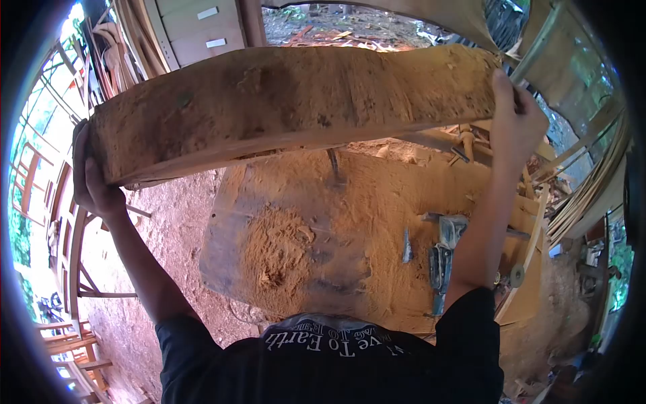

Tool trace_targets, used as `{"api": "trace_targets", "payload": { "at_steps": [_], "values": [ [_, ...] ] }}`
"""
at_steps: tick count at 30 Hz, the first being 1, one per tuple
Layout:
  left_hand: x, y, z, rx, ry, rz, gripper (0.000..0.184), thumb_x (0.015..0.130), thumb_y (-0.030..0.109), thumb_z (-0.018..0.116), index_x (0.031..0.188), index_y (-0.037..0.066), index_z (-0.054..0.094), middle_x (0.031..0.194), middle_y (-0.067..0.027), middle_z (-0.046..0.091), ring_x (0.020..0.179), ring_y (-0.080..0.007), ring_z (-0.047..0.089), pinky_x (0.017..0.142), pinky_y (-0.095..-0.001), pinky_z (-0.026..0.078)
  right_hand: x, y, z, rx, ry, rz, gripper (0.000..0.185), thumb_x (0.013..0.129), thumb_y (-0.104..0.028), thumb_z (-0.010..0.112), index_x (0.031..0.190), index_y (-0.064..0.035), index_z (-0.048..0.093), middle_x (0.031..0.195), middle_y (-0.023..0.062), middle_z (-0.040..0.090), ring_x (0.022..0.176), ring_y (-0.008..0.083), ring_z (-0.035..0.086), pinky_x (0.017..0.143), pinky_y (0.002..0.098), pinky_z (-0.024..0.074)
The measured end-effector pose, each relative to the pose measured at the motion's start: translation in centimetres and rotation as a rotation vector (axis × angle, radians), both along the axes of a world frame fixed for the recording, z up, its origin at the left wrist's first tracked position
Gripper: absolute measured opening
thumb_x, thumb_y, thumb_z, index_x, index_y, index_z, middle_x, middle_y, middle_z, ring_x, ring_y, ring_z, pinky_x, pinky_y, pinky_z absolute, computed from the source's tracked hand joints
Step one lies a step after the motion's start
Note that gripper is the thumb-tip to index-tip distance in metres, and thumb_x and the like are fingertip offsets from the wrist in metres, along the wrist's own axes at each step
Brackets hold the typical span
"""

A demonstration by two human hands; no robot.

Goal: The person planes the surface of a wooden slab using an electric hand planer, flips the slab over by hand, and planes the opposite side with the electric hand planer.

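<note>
The person's left hand [97,180] had its grip clamped on one end of a long, curved, brown wooden slab [289,101], held up off a dark, sawdust-strewn counter [225,249]; the right hand [518,120] had its grip clamped on the other end.

beam [289,101]: rough matt wood | shirt [336,377]: matt cloth | sawdust [272,252]: powdery

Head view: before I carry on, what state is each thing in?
Wooden slab: held up by both ends, face dusty and dark-stained
Left hand: closed on the slab's left end
Right hand: closed on its right end
Bench: coated in sawdust
Sawdust: loose, heaped toward the bench's left
Power tool: lying on the bench; on or off, can't tell
</note>
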State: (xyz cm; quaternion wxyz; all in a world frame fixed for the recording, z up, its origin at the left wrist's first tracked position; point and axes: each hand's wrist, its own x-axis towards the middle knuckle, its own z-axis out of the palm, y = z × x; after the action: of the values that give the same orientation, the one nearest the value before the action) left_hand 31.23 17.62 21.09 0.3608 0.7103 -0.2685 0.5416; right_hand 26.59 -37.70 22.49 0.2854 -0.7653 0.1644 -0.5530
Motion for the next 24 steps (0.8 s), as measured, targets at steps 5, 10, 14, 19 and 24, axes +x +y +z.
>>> {"api": "trace_targets", "payload": {
  "at_steps": [5, 10, 14, 19, 24],
  "values": [
    [1.2, 8.4, -1.8, -0.169, 0.045, -0.127, 0.055, 0.094, 0.019, 0.034, 0.132, -0.016, 0.054, 0.137, -0.0281, 0.056, 0.134, -0.0394, 0.049, 0.118, -0.0503, 0.033, -4.1, 7.6, 4.0, -0.158, 0.013, -0.059, 0.056, 0.077, -0.056, 0.076, 0.083, 0.0004, 0.077, 0.063, 0.0078, 0.067, 0.060, 0.0245, 0.065, 0.063, 0.0340, 0.0508],
    [8.2, 15.3, 0.5, -0.026, 0.082, -0.042, 0.053, 0.095, 0.017, 0.035, 0.133, -0.015, 0.054, 0.135, -0.0233, 0.060, 0.132, -0.0327, 0.053, 0.118, -0.0438, 0.033, -6.6, 16.2, 7.7, -0.361, 0.046, -0.225, 0.045, 0.083, -0.044, 0.075, 0.084, 0.0012, 0.074, 0.071, 0.0136, 0.069, 0.068, 0.0288, 0.066, 0.067, 0.0390, 0.0499],
    [14.3, 15.3, 3.0, -0.108, 0.271, -0.244, 0.052, 0.100, 0.022, 0.033, 0.136, -0.010, 0.054, 0.139, -0.0196, 0.058, 0.134, -0.0318, 0.052, 0.115, -0.0405, 0.036, -7.2, 21.0, 8.3, -0.415, -0.108, -0.004, 0.035, 0.087, -0.037, 0.067, 0.094, -0.0026, 0.073, 0.085, 0.0212, 0.071, 0.081, 0.0367, 0.068, 0.075, 0.0456, 0.0518],
    [24.5, 15.0, 4.9, 0.082, 0.401, -0.266, 0.054, 0.102, 0.029, 0.033, 0.139, -0.005, 0.054, 0.142, -0.0174, 0.056, 0.134, -0.0304, 0.051, 0.115, -0.0417, 0.035, -8.2, 20.0, 6.9, -0.528, -0.540, -0.052, 0.026, 0.073, -0.016, 0.070, 0.096, -0.0038, 0.071, 0.083, 0.0150, 0.067, 0.068, 0.0365, 0.064, 0.071, 0.0440, 0.0516],
    [30.3, 10.7, 8.4, 0.218, 0.502, -0.297, 0.056, 0.104, 0.036, 0.032, 0.142, 0.000, 0.053, 0.146, -0.0152, 0.054, 0.135, -0.0291, 0.049, 0.115, -0.0428, 0.035, -7.4, 14.6, 5.8, -0.114, -0.293, 0.077, 0.021, 0.072, -0.019, 0.063, 0.064, 0.0003, 0.064, 0.074, 0.0244, 0.062, 0.073, 0.0424, 0.063, 0.067, 0.0493, 0.0527]
  ]
}}
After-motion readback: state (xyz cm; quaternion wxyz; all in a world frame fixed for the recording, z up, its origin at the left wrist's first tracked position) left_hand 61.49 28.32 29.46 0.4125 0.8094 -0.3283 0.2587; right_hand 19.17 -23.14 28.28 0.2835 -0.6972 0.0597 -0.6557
